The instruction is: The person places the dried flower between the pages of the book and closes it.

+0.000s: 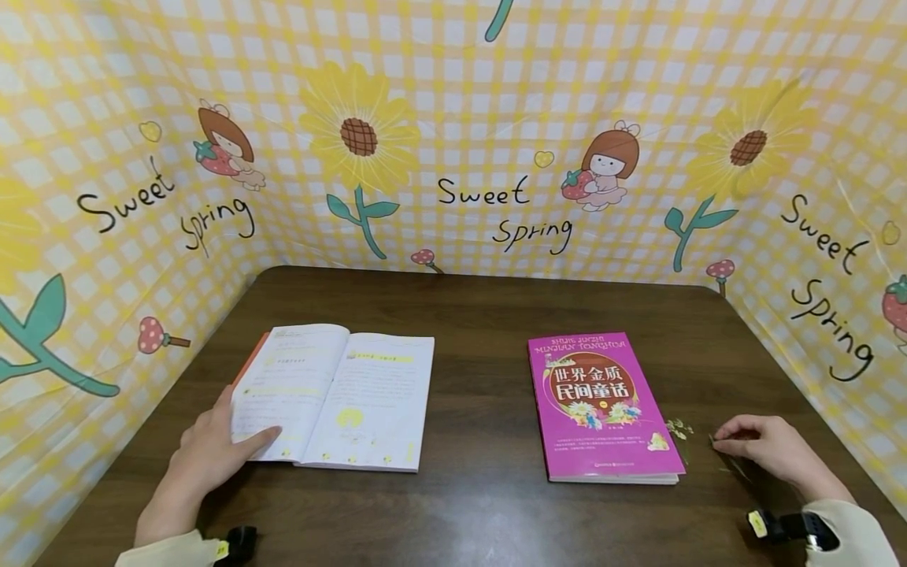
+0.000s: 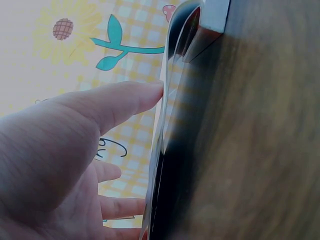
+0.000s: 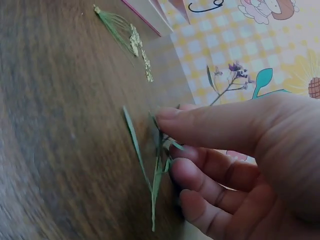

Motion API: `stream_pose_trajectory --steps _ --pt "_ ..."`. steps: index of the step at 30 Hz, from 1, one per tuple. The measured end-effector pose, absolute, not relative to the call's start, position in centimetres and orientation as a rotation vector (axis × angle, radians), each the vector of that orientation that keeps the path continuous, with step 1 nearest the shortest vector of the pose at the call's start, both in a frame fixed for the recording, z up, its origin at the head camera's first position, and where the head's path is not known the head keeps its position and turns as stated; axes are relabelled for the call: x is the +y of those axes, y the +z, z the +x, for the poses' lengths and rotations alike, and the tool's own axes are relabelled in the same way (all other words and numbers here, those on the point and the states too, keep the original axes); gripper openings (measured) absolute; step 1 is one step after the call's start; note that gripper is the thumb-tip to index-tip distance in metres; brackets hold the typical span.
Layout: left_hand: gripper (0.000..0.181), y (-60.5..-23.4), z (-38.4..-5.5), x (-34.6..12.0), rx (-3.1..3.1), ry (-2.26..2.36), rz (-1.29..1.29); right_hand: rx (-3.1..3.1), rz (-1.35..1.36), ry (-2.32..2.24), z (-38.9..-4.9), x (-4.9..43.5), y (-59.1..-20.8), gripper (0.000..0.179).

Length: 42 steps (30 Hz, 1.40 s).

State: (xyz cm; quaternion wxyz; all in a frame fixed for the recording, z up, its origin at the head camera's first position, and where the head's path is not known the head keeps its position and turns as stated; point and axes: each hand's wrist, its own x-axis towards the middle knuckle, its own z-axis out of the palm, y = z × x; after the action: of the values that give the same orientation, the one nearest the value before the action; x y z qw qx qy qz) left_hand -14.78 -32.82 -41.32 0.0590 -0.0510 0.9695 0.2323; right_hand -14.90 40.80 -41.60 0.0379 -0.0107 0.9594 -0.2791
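Observation:
An open book (image 1: 383, 402) lies at left on the table. My left hand (image 1: 209, 449) rests at its lower left corner, thumb touching the left page and the other fingers along the outer edge. In the left wrist view the thumb (image 2: 132, 97) presses the page. At right, my right hand (image 1: 775, 449) pinches a thin sprig with narrow green leaves (image 3: 153, 200) and small purple blossoms (image 3: 239, 76) between thumb and fingers. Another sprig with pale tiny flowers (image 1: 679, 429) lies between that hand and a closed pink book (image 1: 602, 441).
Both books lie on a dark brown wooden table (image 1: 482, 315). A yellow checked cloth (image 1: 482, 94) with printed flowers and lettering hangs around the back and sides. Black wrist straps (image 1: 786, 526) are worn at the sleeves.

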Motion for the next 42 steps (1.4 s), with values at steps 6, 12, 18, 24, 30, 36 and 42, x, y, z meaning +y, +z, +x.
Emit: stream_pose_trajectory --steps 6,12,18,24,30,36,42 --pt "0.116 -41.3 -14.7 -32.7 2.945 0.706 -0.137 2.882 0.013 -1.132 -14.6 40.4 -41.5 0.013" --pt "0.115 -41.2 -14.7 -32.7 2.948 0.701 -0.137 2.796 -0.02 -1.435 -14.8 39.9 -41.0 0.016" --pt "0.117 -41.5 -14.6 -32.9 2.957 0.717 -0.142 2.73 -0.074 -1.594 -15.0 39.2 -39.4 0.034" --pt "0.116 -41.9 -14.6 -33.0 2.978 0.733 -0.134 2.711 -0.127 -1.637 -15.6 37.0 -37.8 0.024" --pt "0.115 -42.0 -14.5 -33.0 2.989 0.734 -0.131 2.677 -0.217 -1.7 -16.0 33.9 -36.5 0.02" --pt "0.114 -41.8 -14.5 -32.9 2.994 0.734 -0.123 2.7 -0.23 -1.669 -16.5 30.9 -35.7 0.02" --pt "0.113 -41.5 -14.4 -32.7 2.984 0.734 -0.123 2.668 -0.249 -1.689 -17.3 28.5 -35.9 0.034"
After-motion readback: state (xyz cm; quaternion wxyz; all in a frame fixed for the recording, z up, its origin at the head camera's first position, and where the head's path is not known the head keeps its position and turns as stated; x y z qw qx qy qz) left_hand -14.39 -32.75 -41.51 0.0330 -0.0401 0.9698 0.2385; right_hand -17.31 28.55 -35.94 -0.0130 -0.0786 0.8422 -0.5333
